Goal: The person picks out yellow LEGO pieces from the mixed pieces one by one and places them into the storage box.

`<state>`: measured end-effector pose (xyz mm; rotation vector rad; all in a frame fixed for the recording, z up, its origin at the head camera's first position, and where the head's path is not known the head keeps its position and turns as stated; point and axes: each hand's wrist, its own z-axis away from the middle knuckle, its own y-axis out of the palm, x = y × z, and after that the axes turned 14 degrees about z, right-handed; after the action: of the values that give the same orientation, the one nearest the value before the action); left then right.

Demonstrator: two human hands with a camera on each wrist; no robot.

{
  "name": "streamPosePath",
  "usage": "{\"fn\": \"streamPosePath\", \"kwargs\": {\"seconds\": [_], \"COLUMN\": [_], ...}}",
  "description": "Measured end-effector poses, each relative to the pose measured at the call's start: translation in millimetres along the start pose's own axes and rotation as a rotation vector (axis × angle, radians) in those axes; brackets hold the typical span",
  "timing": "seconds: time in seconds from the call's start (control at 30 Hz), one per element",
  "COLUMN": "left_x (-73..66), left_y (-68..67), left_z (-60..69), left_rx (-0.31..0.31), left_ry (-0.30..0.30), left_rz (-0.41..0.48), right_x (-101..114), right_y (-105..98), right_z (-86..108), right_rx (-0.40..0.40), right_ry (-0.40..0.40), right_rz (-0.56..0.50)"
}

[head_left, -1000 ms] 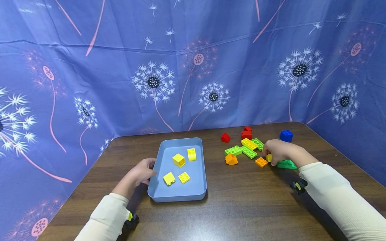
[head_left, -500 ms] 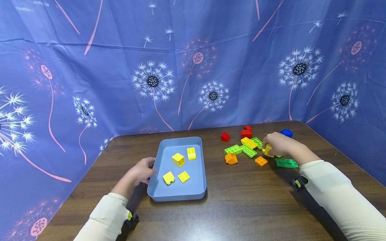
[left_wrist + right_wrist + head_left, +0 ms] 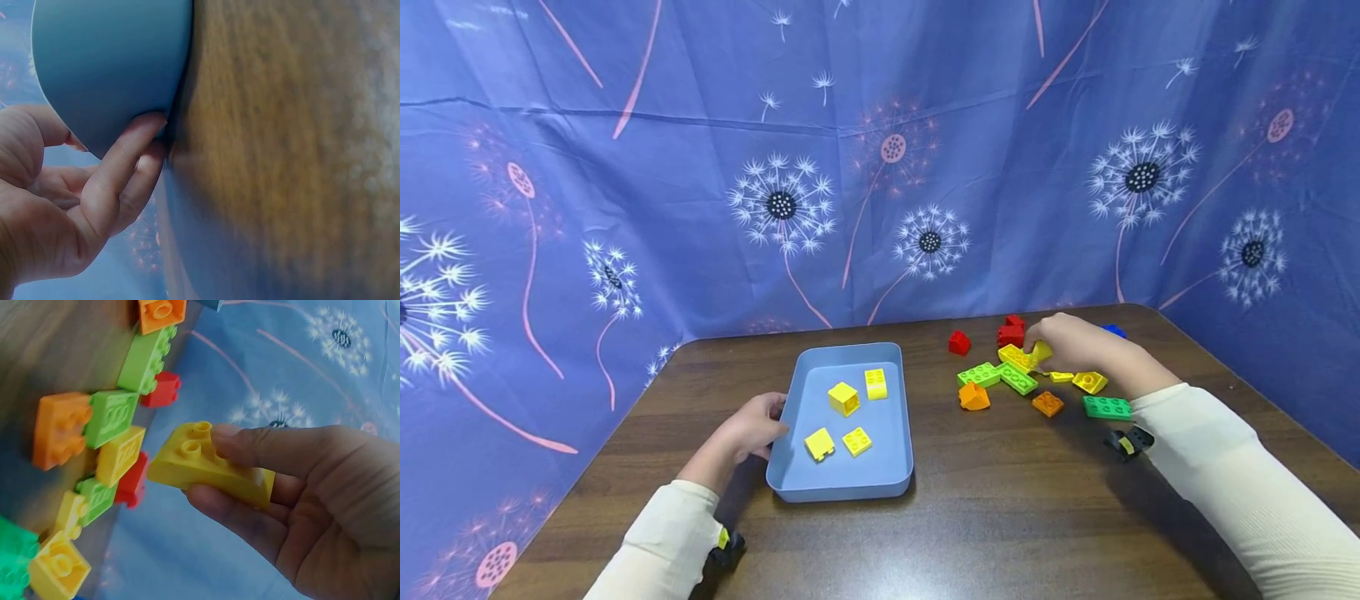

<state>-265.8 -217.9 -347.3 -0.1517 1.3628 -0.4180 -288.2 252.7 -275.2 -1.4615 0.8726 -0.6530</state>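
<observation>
My right hand (image 3: pixel 1071 340) pinches a yellow building brick (image 3: pixel 209 459) between thumb and fingers. In the right wrist view its studs face up and one end slopes. It is raised above the loose bricks. On the left, my left hand (image 3: pixel 758 427) grips the side of a blue tray (image 3: pixel 880 492); in the left wrist view the fingers (image 3: pixel 119 165) press its outer wall, and the thumb is partly hidden behind the rim. Inside the tray lie several yellow bricks, among them a cube-like one (image 3: pixel 844 398) and a flat square one (image 3: pixel 857 442).
Loose bricks lie on the right of the wooden table (image 3: pixel 985 508): light green (image 3: pixel 980 375), orange (image 3: pixel 974 397), red (image 3: pixel 958 342), yellow (image 3: pixel 1089 382) and dark green (image 3: pixel 1107 407). A blue brick (image 3: pixel 1115 331) is mostly hidden behind the right hand. A blue patterned cloth (image 3: pixel 865 167) hangs behind.
My right hand has lifted the yellow brick from among the others and moved left and away from me, uncovering more yellow bricks. The left hand and tray have stayed put.
</observation>
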Motion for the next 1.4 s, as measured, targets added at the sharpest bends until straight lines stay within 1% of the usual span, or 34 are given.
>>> {"fn": "streamPosePath", "kwargs": {"seconds": [0.13,0.33,0.43,0.6,0.87,0.97,1.13,1.27,1.4], "left_x": [0.4,0.6,-0.1,0.6,1.4,0.5,0.5,0.0,-0.9], "left_y": [0.6,0.8,0.8,0.8,0.6,0.5,-0.2,-0.4,0.0], "left_z": [1.3,1.6,1.0,-0.2,-0.5,-0.6,-0.7,-0.4,-0.2], "left_rx": [0.003,0.007,0.007,0.004,0.001,-0.001,-0.011,-0.016,-0.012], "left_ry": [-0.003,0.001,0.005,0.009,0.002,-0.002,-0.004,0.000,0.001], "left_rz": [-0.003,-0.002,-0.007,-0.010,-0.009,-0.011,-0.010,-0.012,-0.012], "right_x": [11,25,31,44,66,74,88,99,110], "right_y": [-5,-9,-9,-8,-11,-12,-13,-12,-8], "right_z": [-6.2,-15.7,-22.8,-38.1,-64.5,-73.9,-92.7,-109.7,-126.2], "right_rx": [0.016,-0.012,-0.038,-0.106,-0.147,-0.162,-0.135,-0.127,-0.121], "right_ry": [-0.028,-0.086,-0.114,-0.143,-0.112,-0.099,-0.089,-0.104,-0.082], "right_rz": [-0.007,-0.038,-0.057,-0.091,-0.169,-0.219,-0.372,-0.446,-0.541]}}
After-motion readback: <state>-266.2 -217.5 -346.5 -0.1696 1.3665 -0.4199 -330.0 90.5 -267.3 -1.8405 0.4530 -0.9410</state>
